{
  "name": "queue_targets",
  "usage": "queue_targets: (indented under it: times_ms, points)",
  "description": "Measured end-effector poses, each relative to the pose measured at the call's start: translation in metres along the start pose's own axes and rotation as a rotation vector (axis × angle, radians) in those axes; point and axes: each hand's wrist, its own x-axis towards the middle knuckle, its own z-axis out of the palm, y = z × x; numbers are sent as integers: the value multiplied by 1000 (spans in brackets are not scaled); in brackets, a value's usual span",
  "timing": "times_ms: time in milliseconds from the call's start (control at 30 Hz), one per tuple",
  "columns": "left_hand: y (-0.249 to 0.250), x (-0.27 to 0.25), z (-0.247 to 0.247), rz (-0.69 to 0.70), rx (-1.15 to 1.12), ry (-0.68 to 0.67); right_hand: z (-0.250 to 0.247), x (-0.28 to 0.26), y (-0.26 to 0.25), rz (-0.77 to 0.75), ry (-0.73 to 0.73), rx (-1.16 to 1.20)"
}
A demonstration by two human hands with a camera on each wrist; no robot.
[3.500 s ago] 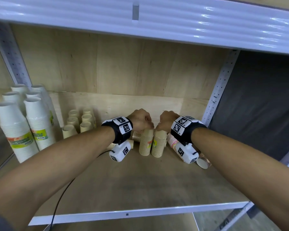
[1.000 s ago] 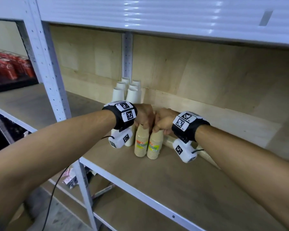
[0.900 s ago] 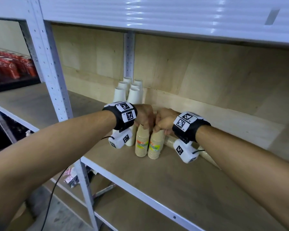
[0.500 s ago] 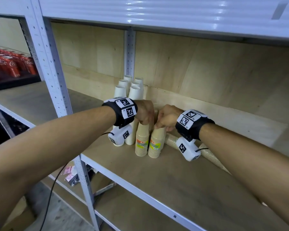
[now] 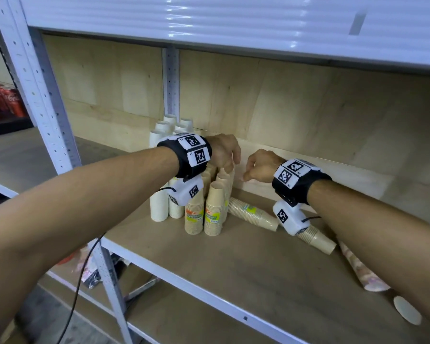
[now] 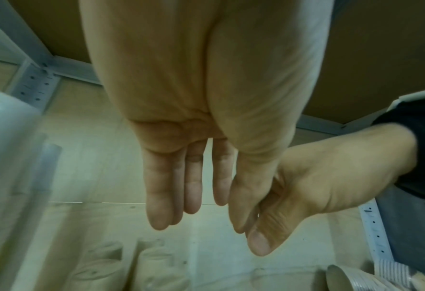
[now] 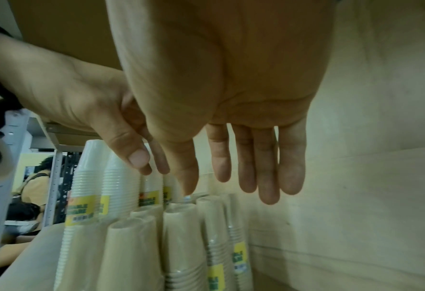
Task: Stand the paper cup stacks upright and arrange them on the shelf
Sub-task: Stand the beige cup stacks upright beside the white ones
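Both our hands empty, fingers relaxed: left hand (image 5: pixel 222 151), right hand (image 5: pixel 260 166) | below-right of it, toppled cup stack (image 5: pixel 252 213): light, crushable | we would grasp mid-sleeve, gently.

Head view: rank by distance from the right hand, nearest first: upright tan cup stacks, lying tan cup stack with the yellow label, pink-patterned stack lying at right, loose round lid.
1. Upright tan paper cup stacks: just left of the right hand.
2. Lying tan cup stack with yellow label: below the hand, on the wooden shelf.
3. Lying pink-patterned cup stack: further right, toward the front.
4. Loose round lid: front right edge.
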Motion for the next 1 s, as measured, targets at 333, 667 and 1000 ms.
queue_targets:
  times_ms: [333,667,1000]
  points:
    - [62,33,49,119,40,-106,-1,-20,77,193,7,-42]
    - [73,60,123,136,18,-206,39,-39,155,349,-70,15]
    - [68,76,184,106,-70,-292,91,-36,190,336,-75,-45]
